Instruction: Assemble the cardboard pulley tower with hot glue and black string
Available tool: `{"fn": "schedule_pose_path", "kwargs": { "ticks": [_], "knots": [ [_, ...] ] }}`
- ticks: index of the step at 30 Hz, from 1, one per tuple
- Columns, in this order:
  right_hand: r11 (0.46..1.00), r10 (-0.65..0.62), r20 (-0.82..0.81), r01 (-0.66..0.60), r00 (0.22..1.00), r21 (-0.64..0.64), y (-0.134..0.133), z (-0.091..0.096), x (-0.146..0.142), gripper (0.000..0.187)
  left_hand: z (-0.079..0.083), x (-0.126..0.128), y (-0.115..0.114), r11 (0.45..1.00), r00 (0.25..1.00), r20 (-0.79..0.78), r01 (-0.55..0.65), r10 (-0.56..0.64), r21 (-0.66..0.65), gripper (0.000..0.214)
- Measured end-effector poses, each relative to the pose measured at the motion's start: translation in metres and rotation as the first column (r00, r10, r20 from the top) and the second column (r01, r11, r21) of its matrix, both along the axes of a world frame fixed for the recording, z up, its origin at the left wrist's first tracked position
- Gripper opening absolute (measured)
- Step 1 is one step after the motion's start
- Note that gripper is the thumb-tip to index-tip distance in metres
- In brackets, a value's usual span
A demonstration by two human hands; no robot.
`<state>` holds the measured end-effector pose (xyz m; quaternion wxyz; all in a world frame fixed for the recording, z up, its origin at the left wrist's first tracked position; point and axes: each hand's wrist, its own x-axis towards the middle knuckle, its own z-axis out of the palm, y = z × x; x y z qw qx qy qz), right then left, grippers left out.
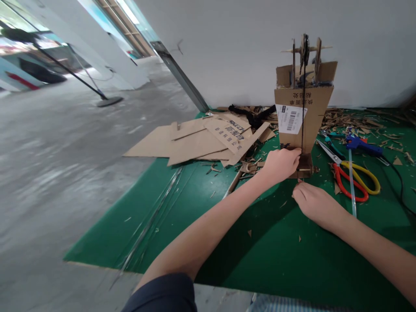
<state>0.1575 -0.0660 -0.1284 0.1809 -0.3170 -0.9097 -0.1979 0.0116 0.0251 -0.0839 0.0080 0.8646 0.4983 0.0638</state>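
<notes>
A tall cardboard tower (303, 115) stands on the green mat (195, 203), with wooden sticks and a wheel at its top and a black cord (303, 99) running down its front. My left hand (281, 164) is curled against the tower's lower left edge, fingers pinched near the cord's lower end. My right hand (313, 201) rests on the mat just below the tower's small cardboard base (304, 169), fingers closed; what they hold is hidden.
Flat cardboard sheets (198, 141) lie left of the tower. Red and yellow scissors (352, 177), a glue stick (352, 186) and a blue glue gun (362, 145) lie right. Cardboard scraps litter the mat's far side. Grey floor (65, 164) lies left, white wall behind.
</notes>
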Motion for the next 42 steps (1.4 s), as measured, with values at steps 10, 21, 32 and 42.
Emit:
{"fn": "schedule_pose_path", "kwargs": {
  "ticks": [10,21,32,42],
  "knots": [
    [0.997,0.072,-0.083,-0.075,0.994,-0.029,-0.002,0.001,-0.003,0.019,0.019,-0.013,0.002,0.973,0.98,0.149,0.159,-0.135,-0.168,0.024],
    [0.97,-0.177,-0.571,0.045,0.802,-0.238,0.008,-0.007,0.011,0.014,0.036,-0.023,-0.005,0.88,0.911,0.033,0.405,-0.41,-0.248,0.012],
    [0.972,-0.112,-0.606,-0.04,0.788,-0.231,0.01,-0.007,0.01,0.011,0.03,-0.024,0.0,0.855,0.875,0.038,0.48,-0.483,-0.195,0.015],
    [0.944,-0.281,-0.372,0.185,0.885,-0.273,0.013,-0.01,0.009,0.021,0.03,-0.022,0.0,0.875,0.912,0.056,0.405,-0.406,-0.264,0.021]
  ]
}}
